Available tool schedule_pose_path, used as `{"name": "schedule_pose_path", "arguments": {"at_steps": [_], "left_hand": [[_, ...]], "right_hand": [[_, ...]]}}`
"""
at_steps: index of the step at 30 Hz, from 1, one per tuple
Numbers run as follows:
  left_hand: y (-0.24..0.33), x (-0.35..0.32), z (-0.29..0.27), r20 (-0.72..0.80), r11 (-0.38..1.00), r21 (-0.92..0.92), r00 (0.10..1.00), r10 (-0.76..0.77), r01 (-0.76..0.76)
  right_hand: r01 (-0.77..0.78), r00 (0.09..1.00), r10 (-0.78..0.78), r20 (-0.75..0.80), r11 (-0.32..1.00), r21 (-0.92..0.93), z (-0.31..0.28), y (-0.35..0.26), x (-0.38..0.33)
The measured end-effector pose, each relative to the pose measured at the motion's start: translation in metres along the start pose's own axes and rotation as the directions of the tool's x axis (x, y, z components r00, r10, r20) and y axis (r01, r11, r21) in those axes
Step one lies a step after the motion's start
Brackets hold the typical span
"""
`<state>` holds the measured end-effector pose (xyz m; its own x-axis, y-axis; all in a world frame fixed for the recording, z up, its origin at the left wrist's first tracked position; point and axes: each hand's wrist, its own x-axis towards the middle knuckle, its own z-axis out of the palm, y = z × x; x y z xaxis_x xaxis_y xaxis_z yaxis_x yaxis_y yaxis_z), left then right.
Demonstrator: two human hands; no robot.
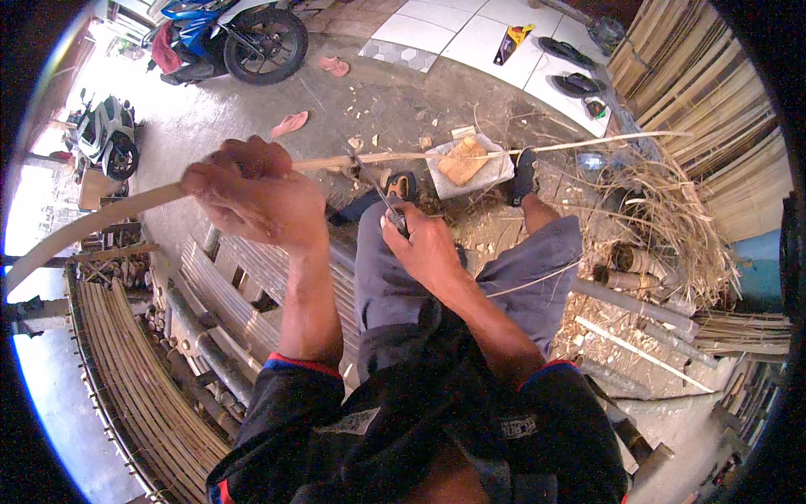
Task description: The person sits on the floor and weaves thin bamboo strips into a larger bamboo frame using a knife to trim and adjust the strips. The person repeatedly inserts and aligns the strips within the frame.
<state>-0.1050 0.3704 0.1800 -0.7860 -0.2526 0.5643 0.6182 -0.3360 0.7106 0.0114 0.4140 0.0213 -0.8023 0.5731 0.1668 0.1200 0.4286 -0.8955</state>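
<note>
My left hand (259, 195) is closed around a long, pale bamboo strip (332, 161), raised out in front of me on the left. One end of the strip bends down toward the left rim; the other reaches far to the right. In my right hand (426, 250), above my knee, is a knife (376, 186) with a thin, dark blade pointing up and left. The blade's tip meets or nearly meets the strip, right of my left hand; whether it touches I cannot tell. Past the knife, the strip crosses above a wooden block (462, 161) on a pale slab (494, 172).
Shavings (672, 214) pile up at the right, below upright bamboo slats (697, 92). Bamboo lengths (138, 361) lie at the left. Beyond are a blue motorbike (252, 42), pink sandals (290, 123) and a yellow-handled saw (512, 44) on white tiles.
</note>
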Motion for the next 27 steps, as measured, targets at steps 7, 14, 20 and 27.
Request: {"name": "schedule_pose_path", "arguments": {"at_steps": [7, 14, 20, 27], "left_hand": [[-0.011, 0.006, -0.015, 0.058, 0.99, -0.139, 0.998, -0.005, 0.013], [-0.011, 0.008, -0.018, 0.033, 0.999, -0.053, 0.999, -0.006, 0.007], [-0.006, 0.005, -0.007, 0.033, 0.999, -0.035, 0.999, 0.017, -0.016], [-0.007, 0.01, -0.019, 0.102, 0.961, -0.229, 0.986, -0.131, 0.152]], "right_hand": [[-0.119, 0.992, 0.125, 0.027, 0.979, -0.163, 0.007, 0.043, -0.004], [-0.171, 0.978, 0.185, 0.094, 0.975, -0.14, 0.0, 0.029, -0.005], [-0.238, 0.965, 0.263, 0.014, 0.893, -0.381, 0.01, 0.085, -0.014], [-0.018, 1.0, 0.019, 0.013, 0.998, -0.066, -0.013, 0.013, -0.028]]}}
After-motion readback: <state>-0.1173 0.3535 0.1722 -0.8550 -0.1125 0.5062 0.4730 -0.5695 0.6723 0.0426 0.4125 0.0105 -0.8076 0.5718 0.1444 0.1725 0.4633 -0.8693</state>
